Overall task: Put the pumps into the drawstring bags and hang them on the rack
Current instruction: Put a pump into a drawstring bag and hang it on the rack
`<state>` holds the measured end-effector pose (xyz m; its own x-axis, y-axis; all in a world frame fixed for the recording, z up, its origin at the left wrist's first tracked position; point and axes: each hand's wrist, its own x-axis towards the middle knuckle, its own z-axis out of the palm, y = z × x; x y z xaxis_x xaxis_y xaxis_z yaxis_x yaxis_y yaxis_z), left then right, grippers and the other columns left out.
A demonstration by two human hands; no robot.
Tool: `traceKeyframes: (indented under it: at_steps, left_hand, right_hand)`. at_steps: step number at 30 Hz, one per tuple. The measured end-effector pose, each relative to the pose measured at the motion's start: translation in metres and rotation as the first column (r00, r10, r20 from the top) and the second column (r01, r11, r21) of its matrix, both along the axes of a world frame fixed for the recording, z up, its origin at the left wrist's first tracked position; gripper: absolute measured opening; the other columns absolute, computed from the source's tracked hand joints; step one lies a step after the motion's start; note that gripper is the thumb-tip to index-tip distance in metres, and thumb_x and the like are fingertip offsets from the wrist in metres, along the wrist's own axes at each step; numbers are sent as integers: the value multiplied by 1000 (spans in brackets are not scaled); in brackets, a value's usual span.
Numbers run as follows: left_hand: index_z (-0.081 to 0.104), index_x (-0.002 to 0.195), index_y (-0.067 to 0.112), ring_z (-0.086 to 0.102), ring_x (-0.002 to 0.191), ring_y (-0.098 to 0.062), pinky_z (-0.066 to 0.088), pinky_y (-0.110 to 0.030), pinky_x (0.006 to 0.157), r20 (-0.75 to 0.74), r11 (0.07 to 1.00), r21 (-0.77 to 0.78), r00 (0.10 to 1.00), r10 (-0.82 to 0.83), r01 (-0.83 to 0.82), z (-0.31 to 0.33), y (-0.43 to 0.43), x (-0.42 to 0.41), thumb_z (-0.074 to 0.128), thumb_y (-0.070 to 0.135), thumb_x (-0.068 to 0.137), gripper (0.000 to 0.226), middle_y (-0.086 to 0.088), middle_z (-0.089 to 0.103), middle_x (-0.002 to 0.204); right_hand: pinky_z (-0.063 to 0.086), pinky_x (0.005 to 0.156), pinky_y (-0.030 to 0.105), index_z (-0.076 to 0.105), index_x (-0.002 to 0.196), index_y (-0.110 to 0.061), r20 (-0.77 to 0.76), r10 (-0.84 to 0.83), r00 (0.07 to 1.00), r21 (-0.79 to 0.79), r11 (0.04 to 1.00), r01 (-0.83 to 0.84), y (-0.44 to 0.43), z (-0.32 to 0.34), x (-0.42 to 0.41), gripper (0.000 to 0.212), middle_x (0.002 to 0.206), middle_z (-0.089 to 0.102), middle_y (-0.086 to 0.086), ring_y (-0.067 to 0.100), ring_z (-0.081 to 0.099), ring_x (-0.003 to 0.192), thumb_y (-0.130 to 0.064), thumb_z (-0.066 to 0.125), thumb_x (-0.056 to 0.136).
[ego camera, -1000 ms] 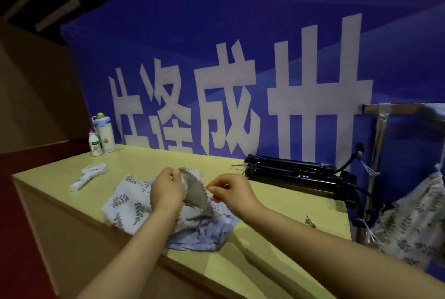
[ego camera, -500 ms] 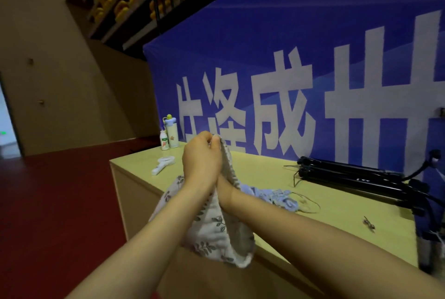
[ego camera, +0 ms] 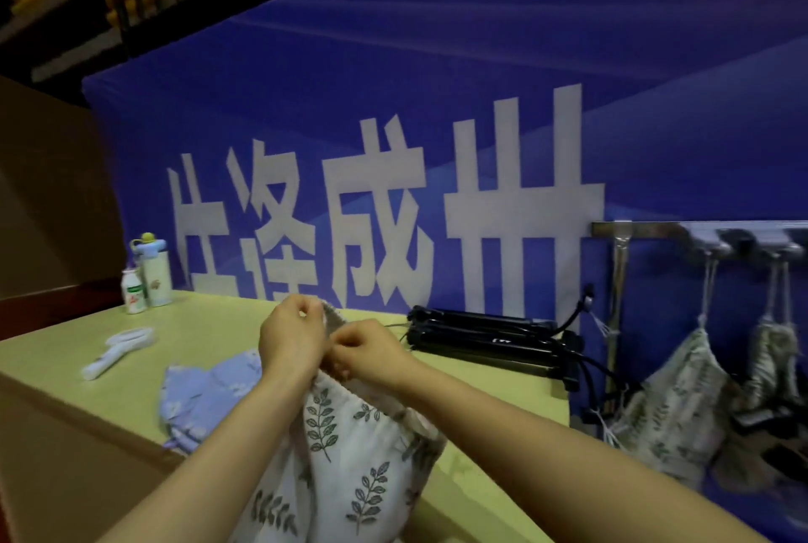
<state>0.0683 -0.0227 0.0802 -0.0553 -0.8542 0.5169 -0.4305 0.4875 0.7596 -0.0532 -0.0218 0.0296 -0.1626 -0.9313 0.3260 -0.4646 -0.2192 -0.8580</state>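
Gripping one leaf-print bag [ego camera: 350, 455] with left hand [ego camera: 290, 339] and right hand [ego camera: 371, 350], two bags [ego camera: 675, 402] on rack [ego camera: 656, 229]

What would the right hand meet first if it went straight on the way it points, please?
Probably the left hand, just leftward of the right hand; both pinch the leaf-print bag at its mouth, though depth between them is unclear.

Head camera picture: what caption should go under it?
Left hand and right hand grip the top of the leaf-print bag at the table.
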Motion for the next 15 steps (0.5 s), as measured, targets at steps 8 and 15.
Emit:
traceKeyframes:
  at_steps: [8, 15]
  left_hand:
    - [54, 82, 5, 45, 70, -29, 31, -32, 62, -55, 996, 69, 997, -46, 50, -32, -38, -63, 39, 19, 97, 26, -10, 50, 71]
    - [54, 82, 11, 48, 77, -27, 33, -30, 68, 8, 994, 100, 999, -52, 51, -56, -69, -95, 42, 22, 97, 23, -9, 55, 82]
  right_hand:
    - [51, 78, 36, 64, 103, -11, -195, -593, 781, 0, 797, 605, 37, 10, -135, 21, 98, 67, 6, 22, 61, 88, -28, 54, 93]
    - [49, 90, 40, 52, 124, -15, -682, -450, 576, 96, 726, 681, 20, -31, -202, 39, 116, 61, 8, 27, 58, 103, -33, 58, 90]
